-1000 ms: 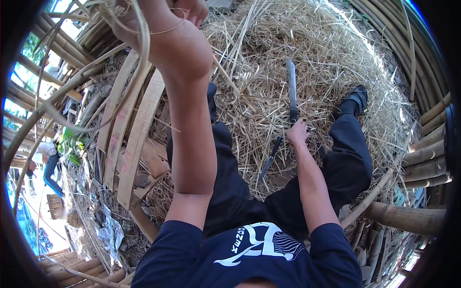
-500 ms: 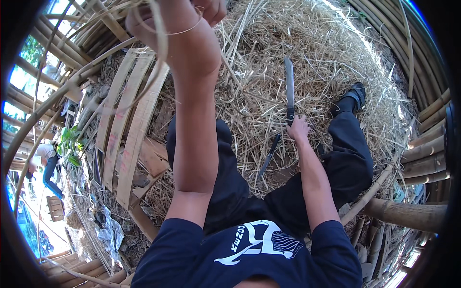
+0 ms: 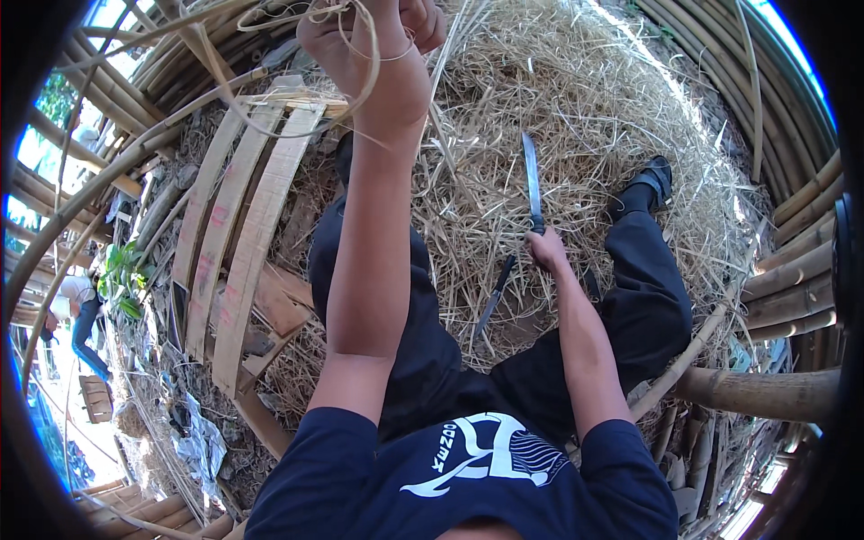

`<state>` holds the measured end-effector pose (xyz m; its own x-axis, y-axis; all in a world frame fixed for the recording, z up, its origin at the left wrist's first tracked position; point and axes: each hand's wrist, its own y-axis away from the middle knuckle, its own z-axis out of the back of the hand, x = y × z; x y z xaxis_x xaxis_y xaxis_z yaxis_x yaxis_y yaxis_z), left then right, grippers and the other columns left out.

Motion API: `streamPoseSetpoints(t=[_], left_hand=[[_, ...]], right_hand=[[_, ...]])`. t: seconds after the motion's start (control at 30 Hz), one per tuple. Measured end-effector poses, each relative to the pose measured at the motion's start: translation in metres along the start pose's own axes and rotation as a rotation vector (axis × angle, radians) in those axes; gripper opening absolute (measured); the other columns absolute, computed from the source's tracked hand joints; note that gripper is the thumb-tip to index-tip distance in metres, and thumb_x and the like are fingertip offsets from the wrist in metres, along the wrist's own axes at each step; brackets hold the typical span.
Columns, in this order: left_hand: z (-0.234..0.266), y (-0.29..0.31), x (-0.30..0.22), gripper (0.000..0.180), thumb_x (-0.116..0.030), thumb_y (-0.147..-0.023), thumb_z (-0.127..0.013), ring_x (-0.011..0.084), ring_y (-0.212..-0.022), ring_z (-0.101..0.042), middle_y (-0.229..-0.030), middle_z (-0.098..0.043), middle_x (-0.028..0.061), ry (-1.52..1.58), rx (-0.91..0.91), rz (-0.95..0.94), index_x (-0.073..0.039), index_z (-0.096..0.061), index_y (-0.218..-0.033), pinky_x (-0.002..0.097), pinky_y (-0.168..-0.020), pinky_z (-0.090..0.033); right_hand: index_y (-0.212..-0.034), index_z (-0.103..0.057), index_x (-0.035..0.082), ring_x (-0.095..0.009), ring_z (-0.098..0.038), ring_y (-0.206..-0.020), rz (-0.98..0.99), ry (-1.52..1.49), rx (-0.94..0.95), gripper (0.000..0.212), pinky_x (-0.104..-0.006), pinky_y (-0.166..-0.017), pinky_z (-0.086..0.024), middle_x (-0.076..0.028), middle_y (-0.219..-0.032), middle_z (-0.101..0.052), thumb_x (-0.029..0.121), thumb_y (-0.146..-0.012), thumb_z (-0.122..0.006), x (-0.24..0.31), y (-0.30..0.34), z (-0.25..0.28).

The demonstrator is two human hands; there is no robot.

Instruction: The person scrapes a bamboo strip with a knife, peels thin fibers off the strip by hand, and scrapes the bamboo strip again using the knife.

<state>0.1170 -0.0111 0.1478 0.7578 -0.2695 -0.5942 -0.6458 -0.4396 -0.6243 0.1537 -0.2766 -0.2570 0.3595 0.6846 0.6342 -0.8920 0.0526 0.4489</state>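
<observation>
My left hand [image 3: 382, 40] is raised at the top of the view with its fingers curled closed. Thin, pale bamboo strips [image 3: 369, 83] pass through its grip and loop round the wrist. On the right, my right hand [image 3: 546, 249] is closed round the dark handle of a machete [image 3: 532, 175], whose blade points away from me over the shavings. A second narrow dark blade or sheath [image 3: 494, 301] lies on the ground between my legs, just left of the right hand.
Bamboo shavings [image 3: 504, 90] cover the ground. A slatted wooden pallet [image 3: 261, 216] stands left of my leg. Bamboo poles [image 3: 765, 393] rise along the right side, and more poles [image 3: 99, 90] cross at the far left. Another person [image 3: 81, 306] bends over beyond them.
My right hand has closed round the machete handle, and the machete has shifted slightly nearer. My left hand has moved a little to the right with the strips.
</observation>
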Motion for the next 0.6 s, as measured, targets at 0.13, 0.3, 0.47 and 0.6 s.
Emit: streamPoseSetpoints(t=[0.13,0.3,0.47,0.6], left_hand=[[-0.005,-0.003,-0.011,0.042,-0.042,-0.094,-0.054,0.0055,-0.040,-0.028,-0.050,-0.031,-0.0049,-0.023,-0.003,-0.107,-0.004,-0.053,-0.077,0.0223,-0.040,-0.023],[0.021,-0.019,-0.003,0.034,-0.034,-0.095,-0.053,0.0079,-0.043,-0.032,-0.053,-0.039,-0.0022,-0.262,0.146,-0.213,-0.001,-0.058,-0.088,0.0225,-0.049,-0.033],[0.018,-0.016,-0.007,0.038,-0.037,-0.094,-0.053,0.0061,-0.040,-0.029,-0.052,-0.038,-0.0031,-0.003,0.027,-0.142,-0.002,-0.058,-0.080,0.0231,-0.038,-0.027],[-0.001,-0.014,-0.001,0.038,-0.039,-0.089,-0.062,0.0045,-0.035,-0.023,-0.048,-0.028,-0.0063,0.022,0.004,0.166,-0.007,-0.055,-0.070,0.0230,-0.034,-0.018]], right_hand=[[-0.074,-0.062,-0.001,-0.017,-0.063,-0.056,-0.011,-0.409,0.063,0.027,-0.0331,-0.053,-0.050,-0.011,-0.064,-0.062,0.026,-0.073,-0.065,0.043,0.022,0.017],[-0.081,-0.056,0.001,-0.016,-0.056,-0.056,0.048,-0.781,0.074,0.012,-0.0304,-0.057,-0.049,-0.006,-0.063,-0.055,0.013,-0.079,-0.058,0.082,0.044,0.036],[-0.097,-0.045,0.005,-0.018,-0.051,-0.065,0.057,-1.496,0.454,0.022,-0.0319,-0.067,-0.047,-0.004,-0.069,-0.046,0.008,-0.076,-0.051,0.141,0.130,0.062],[-0.089,-0.048,0.000,-0.016,-0.051,-0.049,0.225,-1.237,0.363,0.018,-0.0292,-0.050,-0.045,-0.005,-0.064,-0.049,0.004,-0.072,-0.053,0.138,0.187,0.056]])
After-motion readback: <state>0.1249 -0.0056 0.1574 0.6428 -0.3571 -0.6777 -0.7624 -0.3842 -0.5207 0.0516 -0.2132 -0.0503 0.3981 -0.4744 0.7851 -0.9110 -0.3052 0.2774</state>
